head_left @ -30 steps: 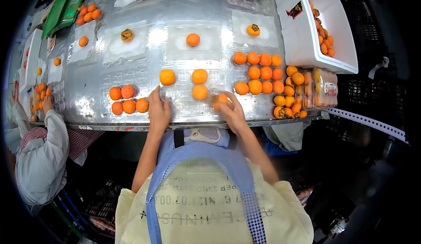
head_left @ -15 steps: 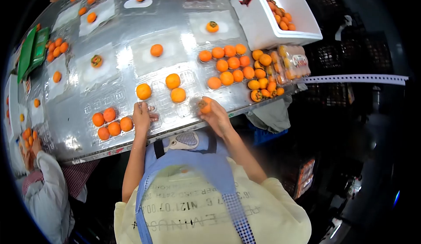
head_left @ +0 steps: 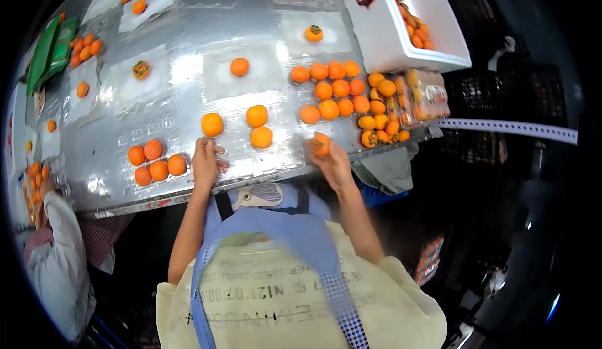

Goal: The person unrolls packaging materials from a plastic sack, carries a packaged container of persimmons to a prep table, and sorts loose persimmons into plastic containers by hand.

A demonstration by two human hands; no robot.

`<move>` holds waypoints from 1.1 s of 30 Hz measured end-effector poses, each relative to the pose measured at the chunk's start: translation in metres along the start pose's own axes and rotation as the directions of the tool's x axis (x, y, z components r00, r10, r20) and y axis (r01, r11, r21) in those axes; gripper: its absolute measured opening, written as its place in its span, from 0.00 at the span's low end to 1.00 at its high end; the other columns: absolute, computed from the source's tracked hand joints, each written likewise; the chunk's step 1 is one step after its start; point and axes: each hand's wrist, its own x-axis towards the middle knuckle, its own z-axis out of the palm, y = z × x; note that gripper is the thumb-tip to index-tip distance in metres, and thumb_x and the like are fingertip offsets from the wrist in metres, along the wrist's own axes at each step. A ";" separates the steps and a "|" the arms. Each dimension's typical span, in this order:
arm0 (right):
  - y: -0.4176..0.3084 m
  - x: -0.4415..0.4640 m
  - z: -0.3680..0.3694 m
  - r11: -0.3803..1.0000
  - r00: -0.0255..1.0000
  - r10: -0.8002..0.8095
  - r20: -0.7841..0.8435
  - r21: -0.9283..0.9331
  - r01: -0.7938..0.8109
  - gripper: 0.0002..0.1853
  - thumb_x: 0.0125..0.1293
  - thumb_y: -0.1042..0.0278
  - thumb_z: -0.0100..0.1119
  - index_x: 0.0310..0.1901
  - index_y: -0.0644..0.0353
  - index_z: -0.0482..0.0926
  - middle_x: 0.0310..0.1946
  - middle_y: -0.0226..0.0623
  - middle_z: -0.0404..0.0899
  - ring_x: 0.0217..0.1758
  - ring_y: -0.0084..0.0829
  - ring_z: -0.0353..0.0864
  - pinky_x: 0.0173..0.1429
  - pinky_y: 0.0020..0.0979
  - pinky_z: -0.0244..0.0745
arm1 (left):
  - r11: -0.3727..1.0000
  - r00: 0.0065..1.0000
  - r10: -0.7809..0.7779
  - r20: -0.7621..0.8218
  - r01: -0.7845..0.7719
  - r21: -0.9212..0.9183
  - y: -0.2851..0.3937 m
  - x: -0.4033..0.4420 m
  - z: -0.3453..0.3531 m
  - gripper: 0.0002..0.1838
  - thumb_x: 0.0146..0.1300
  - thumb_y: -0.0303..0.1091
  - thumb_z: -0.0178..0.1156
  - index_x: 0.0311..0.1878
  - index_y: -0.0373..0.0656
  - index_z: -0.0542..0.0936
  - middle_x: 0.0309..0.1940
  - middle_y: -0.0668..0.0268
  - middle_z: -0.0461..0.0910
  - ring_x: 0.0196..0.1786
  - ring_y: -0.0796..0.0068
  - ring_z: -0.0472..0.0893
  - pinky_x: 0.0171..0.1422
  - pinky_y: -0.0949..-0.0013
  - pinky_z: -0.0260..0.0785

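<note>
My right hand (head_left: 334, 167) grips a persimmon (head_left: 319, 143) with its stem end showing, just beyond the right side of a clear plastic tray (head_left: 285, 155). Inside that tray sit three persimmons: one at the far left (head_left: 212, 125) and two in the middle column (head_left: 261, 137). At the tray's left edge, my left hand (head_left: 205, 161) has its fingers bent around the rim, thumb toward the inside. To the right lies another clear tray filled with rows of persimmons (head_left: 328, 109), its near side close to my right hand.
Left is a clear tray with several persimmons (head_left: 159, 170). Beyond stand trays with white liners (head_left: 216, 86), each bearing a persimmon. A white foam box (head_left: 401, 54) of fruit stands back right, above loose persimmons (head_left: 380, 121). A co-worker's sleeve (head_left: 63, 230) is at left.
My right hand has moved right with its persimmon, away from the tray's near right corner. My left hand stays at the tray's left edge. The whole view has shifted slightly.
</note>
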 end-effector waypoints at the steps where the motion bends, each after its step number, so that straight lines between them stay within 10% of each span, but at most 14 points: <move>1: -0.003 0.003 -0.008 0.995 1.000 0.014 -0.006 -0.094 -0.014 0.25 0.73 0.55 0.47 0.63 0.66 0.67 0.53 0.41 0.75 0.53 0.30 0.75 0.54 0.30 0.72 | 1.000 1.000 -0.004 -0.004 0.004 -0.005 0.004 -0.004 0.003 0.15 0.73 0.38 0.44 0.50 0.35 0.67 0.31 0.58 0.80 0.16 0.74 0.78 0.16 0.76 0.68; 6: -0.015 0.019 -0.035 0.835 0.997 -0.066 -0.035 -0.549 0.036 0.25 0.65 0.60 0.60 0.59 0.66 0.70 0.48 0.39 0.77 0.50 0.26 0.75 0.49 0.29 0.74 | 0.998 0.998 -0.036 -0.044 0.034 -0.046 0.000 -0.008 0.010 0.14 0.73 0.38 0.44 0.50 0.36 0.68 0.30 0.59 0.80 0.16 0.76 0.77 0.16 0.76 0.68; 12: -0.031 0.031 -0.052 0.144 0.928 -0.307 0.210 -0.954 0.264 0.24 0.53 0.64 0.68 0.51 0.64 0.74 0.45 0.48 0.78 0.49 0.42 0.77 0.52 0.37 0.71 | 0.997 0.995 -0.053 -0.079 0.048 -0.066 0.001 -0.010 0.012 0.15 0.72 0.39 0.45 0.51 0.37 0.70 0.30 0.62 0.80 0.16 0.78 0.77 0.16 0.78 0.67; 18: -0.035 0.035 -0.051 0.104 0.915 -0.253 0.313 -0.932 0.348 0.24 0.53 0.68 0.67 0.52 0.64 0.74 0.46 0.46 0.77 0.51 0.42 0.77 0.55 0.37 0.71 | 0.996 0.996 -0.051 -0.078 0.044 -0.083 -0.003 -0.009 0.010 0.15 0.72 0.41 0.48 0.50 0.39 0.72 0.30 0.62 0.81 0.17 0.78 0.78 0.20 0.79 0.67; 21: -0.028 0.033 -0.047 0.752 0.990 -0.050 0.133 -0.647 0.125 0.24 0.56 0.71 0.66 0.55 0.63 0.71 0.49 0.39 0.76 0.54 0.32 0.75 0.57 0.34 0.72 | 0.991 0.995 -0.060 -0.084 0.049 -0.124 -0.003 -0.009 0.010 0.15 0.71 0.41 0.48 0.50 0.39 0.72 0.30 0.62 0.81 0.18 0.78 0.78 0.20 0.79 0.68; 23: -0.029 0.032 -0.041 0.851 0.978 -0.020 0.209 -0.510 0.127 0.26 0.57 0.76 0.64 0.58 0.63 0.68 0.54 0.35 0.71 0.57 0.28 0.73 0.59 0.33 0.71 | 0.989 0.995 -0.059 -0.085 0.046 -0.142 -0.003 -0.009 0.011 0.15 0.71 0.40 0.48 0.50 0.38 0.72 0.30 0.62 0.80 0.18 0.77 0.78 0.20 0.78 0.68; 33: -0.045 0.034 -0.001 0.332 0.881 -0.266 0.392 -0.820 0.466 0.27 0.48 0.70 0.70 0.51 0.63 0.73 0.48 0.44 0.75 0.52 0.43 0.74 0.56 0.36 0.70 | 0.988 0.995 -0.051 -0.083 0.038 -0.150 -0.006 -0.009 0.011 0.15 0.72 0.40 0.48 0.50 0.38 0.72 0.30 0.62 0.80 0.18 0.77 0.78 0.20 0.79 0.68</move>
